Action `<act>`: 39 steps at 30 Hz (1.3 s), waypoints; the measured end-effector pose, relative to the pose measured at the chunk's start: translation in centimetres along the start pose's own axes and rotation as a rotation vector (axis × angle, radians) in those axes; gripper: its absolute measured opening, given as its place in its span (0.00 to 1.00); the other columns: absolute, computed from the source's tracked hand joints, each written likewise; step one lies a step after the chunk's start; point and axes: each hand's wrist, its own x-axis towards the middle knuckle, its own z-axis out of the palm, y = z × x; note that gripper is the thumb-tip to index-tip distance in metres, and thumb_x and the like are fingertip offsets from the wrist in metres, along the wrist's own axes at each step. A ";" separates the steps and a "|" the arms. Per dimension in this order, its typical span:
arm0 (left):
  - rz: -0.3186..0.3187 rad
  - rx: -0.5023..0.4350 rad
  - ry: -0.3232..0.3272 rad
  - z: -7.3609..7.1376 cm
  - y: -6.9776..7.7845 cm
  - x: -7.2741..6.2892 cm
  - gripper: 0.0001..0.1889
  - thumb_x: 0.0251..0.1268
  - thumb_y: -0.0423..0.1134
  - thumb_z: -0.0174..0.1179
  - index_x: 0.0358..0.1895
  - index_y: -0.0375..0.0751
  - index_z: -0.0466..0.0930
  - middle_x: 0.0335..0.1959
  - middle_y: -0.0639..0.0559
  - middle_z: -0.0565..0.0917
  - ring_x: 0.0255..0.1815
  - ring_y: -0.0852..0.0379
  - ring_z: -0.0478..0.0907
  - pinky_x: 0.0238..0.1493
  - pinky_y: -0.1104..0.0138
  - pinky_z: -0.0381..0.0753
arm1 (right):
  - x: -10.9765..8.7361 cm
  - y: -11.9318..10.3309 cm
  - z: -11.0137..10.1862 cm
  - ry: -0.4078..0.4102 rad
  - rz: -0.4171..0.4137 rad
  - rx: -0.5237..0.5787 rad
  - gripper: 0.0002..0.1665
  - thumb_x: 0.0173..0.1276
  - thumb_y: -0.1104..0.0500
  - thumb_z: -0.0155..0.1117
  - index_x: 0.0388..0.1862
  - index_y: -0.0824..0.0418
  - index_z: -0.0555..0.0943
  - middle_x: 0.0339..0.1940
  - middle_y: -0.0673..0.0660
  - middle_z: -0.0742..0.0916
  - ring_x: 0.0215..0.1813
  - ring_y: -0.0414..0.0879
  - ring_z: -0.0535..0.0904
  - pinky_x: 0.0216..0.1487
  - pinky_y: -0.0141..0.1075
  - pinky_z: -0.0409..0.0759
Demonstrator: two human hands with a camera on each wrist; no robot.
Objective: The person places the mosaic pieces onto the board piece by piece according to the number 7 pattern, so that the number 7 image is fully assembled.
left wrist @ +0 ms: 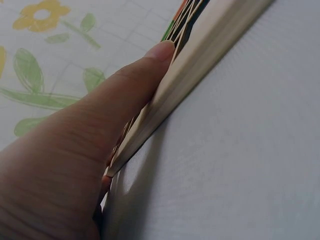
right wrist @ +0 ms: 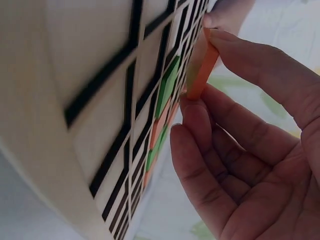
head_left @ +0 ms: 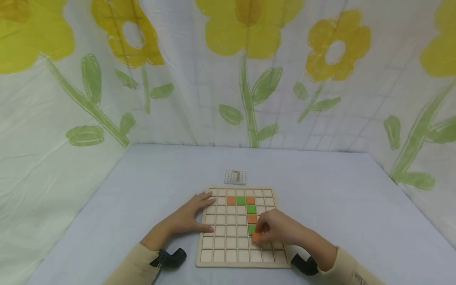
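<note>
A wooden grid board [head_left: 219, 242] lies on the table. Orange and green square tiles run along an upper row, then down a column, among them a green tile [head_left: 251, 209]. My right hand [head_left: 279, 227] pinches an orange tile [right wrist: 204, 72] between thumb and fingers, tilted and raised off the grid in the right wrist view. In the head view that tile is just below the lowest green tile [head_left: 251, 229]. With fingers spread, my left hand [head_left: 189, 215] rests on the board's left edge; its thumb [left wrist: 135, 82] lies over the rim in the left wrist view.
A small card with a grid pattern [head_left: 235, 176] lies behind the board. The table [head_left: 342, 190] has a pale cover. Behind it hangs a white curtain [head_left: 192, 107] with yellow flowers. Black wrist devices [head_left: 172, 259] sit at both cuffs.
</note>
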 end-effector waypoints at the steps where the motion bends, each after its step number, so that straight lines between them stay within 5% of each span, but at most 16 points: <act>1: 0.002 0.000 -0.001 0.0 0.0 0.0 0.49 0.40 0.67 0.66 0.69 0.49 0.62 0.75 0.52 0.53 0.77 0.45 0.42 0.74 0.45 0.45 | 0.0 -0.2 0.2 -0.006 0.000 0.005 0.11 0.49 0.56 0.75 0.30 0.59 0.84 0.28 0.46 0.83 0.31 0.35 0.75 0.32 0.26 0.77; 25: 0.009 -0.002 0.005 0.1 -0.1 0.0 0.50 0.40 0.67 0.66 0.69 0.49 0.62 0.75 0.52 0.53 0.77 0.45 0.42 0.74 0.46 0.44 | 0.4 -0.8 1.6 0.004 -0.060 -0.221 0.08 0.51 0.58 0.73 0.29 0.59 0.84 0.28 0.44 0.82 0.30 0.31 0.72 0.32 0.25 0.76; 39: 0.012 -0.004 0.000 0.0 -0.1 0.0 0.49 0.40 0.67 0.66 0.69 0.50 0.62 0.75 0.52 0.53 0.77 0.45 0.42 0.74 0.46 0.43 | 0.3 -1.2 1.1 0.007 -0.078 -0.251 0.10 0.52 0.55 0.73 0.30 0.59 0.84 0.29 0.45 0.82 0.32 0.33 0.74 0.33 0.26 0.76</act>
